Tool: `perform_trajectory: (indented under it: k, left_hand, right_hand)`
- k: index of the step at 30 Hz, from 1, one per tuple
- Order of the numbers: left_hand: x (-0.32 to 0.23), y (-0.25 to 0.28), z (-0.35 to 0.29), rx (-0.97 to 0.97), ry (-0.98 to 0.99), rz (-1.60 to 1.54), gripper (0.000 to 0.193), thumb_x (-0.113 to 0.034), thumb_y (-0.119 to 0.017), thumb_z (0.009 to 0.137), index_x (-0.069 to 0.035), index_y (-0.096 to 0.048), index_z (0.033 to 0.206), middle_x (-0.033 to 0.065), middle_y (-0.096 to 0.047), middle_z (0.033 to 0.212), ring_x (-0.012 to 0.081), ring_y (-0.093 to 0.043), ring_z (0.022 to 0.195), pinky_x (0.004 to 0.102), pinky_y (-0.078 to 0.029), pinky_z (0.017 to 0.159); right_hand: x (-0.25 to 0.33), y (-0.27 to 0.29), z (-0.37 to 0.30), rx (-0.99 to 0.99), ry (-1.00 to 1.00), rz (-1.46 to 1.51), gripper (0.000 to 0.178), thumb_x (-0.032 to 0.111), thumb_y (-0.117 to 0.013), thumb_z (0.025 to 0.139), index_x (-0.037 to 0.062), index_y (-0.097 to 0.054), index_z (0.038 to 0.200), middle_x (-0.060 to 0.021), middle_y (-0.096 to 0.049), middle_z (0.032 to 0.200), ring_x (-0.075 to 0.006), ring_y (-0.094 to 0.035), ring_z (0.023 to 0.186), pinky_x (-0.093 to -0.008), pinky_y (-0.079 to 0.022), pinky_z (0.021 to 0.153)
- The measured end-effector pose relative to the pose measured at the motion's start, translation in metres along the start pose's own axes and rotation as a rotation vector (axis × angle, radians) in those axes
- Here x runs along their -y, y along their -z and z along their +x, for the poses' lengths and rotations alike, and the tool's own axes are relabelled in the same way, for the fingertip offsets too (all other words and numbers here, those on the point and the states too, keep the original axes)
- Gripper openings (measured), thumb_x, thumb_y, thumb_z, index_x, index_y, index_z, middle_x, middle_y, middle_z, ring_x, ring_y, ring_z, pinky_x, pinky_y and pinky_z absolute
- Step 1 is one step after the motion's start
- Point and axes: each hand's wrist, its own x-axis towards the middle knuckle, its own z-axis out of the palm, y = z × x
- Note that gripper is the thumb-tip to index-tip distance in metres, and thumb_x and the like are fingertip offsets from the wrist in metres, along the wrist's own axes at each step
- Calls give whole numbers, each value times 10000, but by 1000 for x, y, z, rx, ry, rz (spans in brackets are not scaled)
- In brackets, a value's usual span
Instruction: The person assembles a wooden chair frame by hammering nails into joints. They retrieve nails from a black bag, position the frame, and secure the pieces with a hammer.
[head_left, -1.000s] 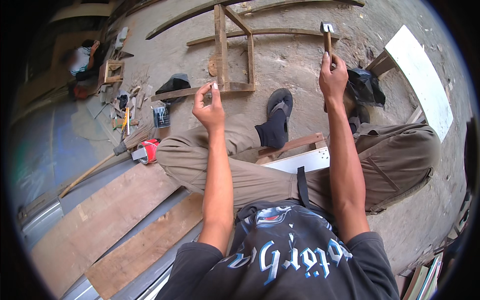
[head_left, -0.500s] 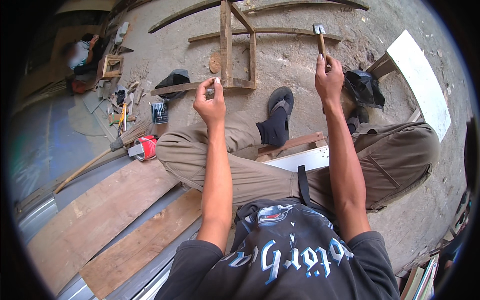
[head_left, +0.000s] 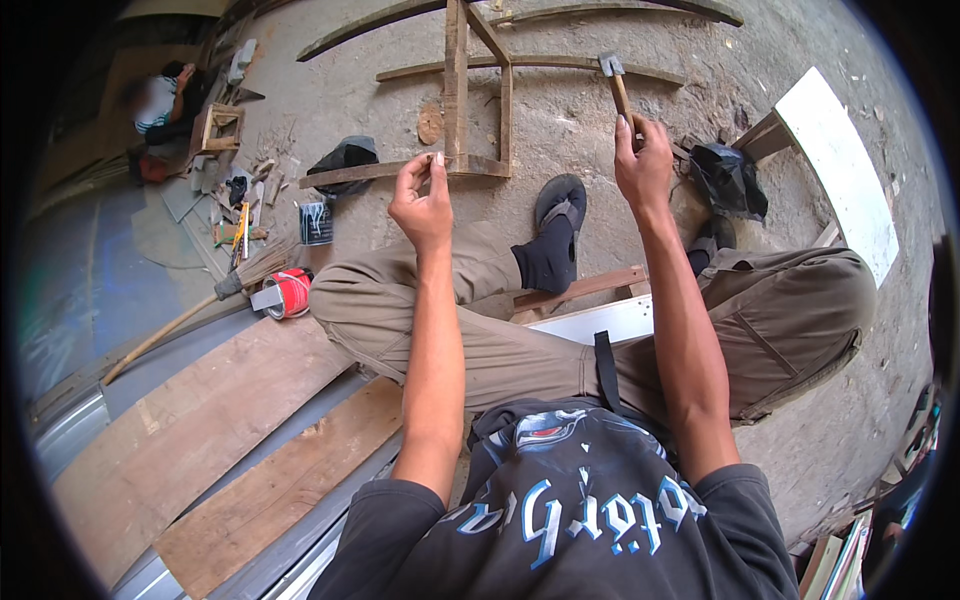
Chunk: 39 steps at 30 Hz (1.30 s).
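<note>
A hammer (head_left: 620, 88) with a metal head and wooden handle is gripped in my right hand (head_left: 645, 165), its head pointing up and away from me. My left hand (head_left: 422, 203) is closed in a pinch of thumb and fingers beside the lower corner of a wooden frame (head_left: 456, 90). Whatever is between those fingertips is too small to make out. The frame has upright bars and long slats, and it lies on the ground beyond my left foot. One of its slats (head_left: 370, 173) runs left from the pinched fingers, over a black plastic bag (head_left: 345, 160).
A white panel on wood (head_left: 840, 160) stands at the right, near another black bag (head_left: 728, 180). To the left are a red can (head_left: 290, 293), a dark paint tin (head_left: 316, 223), a broom (head_left: 180, 330) and wide planks (head_left: 210, 430). Another person (head_left: 165, 105) sits far left.
My right hand and the hammer have swung left, toward the frame and my left hand. My left hand has stayed nearly still, fingers pinched.
</note>
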Motion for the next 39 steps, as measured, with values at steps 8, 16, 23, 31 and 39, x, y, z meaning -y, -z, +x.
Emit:
perform_trajectory:
  k: [8,16,23,31,39]
  left_hand:
    - [-1,0,0,10,-8,39,160,-36,-656,907,72,-614,1017,128,-706,925,141,-688,857,233,-530,780]
    - [1,2,0,27,-12,25,171,-38,-658,906,76,-608,1023,130,-707,920,144,-690,878,233,-534,778]
    - [-1,2,0,41,-8,-11,162,-24,-632,919,74,-584,1038,134,-700,942,157,-689,885,247,-541,795]
    - [-1,0,1,56,4,-39,150,-38,-615,935,68,-570,1031,139,-693,949,163,-681,900,269,-539,824]
    - [1,-1,1,61,-2,-43,142,-39,-602,945,64,-574,1038,121,-691,953,156,-677,898,267,-536,824]
  right_hand:
    - [0,-4,-3,30,29,-7,268,196,-620,921,-46,-660,1028,-182,-607,850,-302,-594,707,-408,-473,666]
    - [-2,-6,-5,32,28,20,261,183,-628,917,-46,-662,1037,-186,-615,867,-298,-608,720,-393,-482,669]
    - [1,-8,-5,53,14,20,287,200,-646,905,-61,-656,1022,-193,-617,870,-297,-610,723,-392,-485,670]
    - [37,-23,-32,290,-209,173,290,205,-647,902,-56,-612,1025,-197,-621,856,-276,-626,757,-413,-489,680]
    - [41,-38,-54,328,55,163,263,181,-667,891,-23,-631,1052,-191,-633,869,-298,-630,747,-377,-491,688]
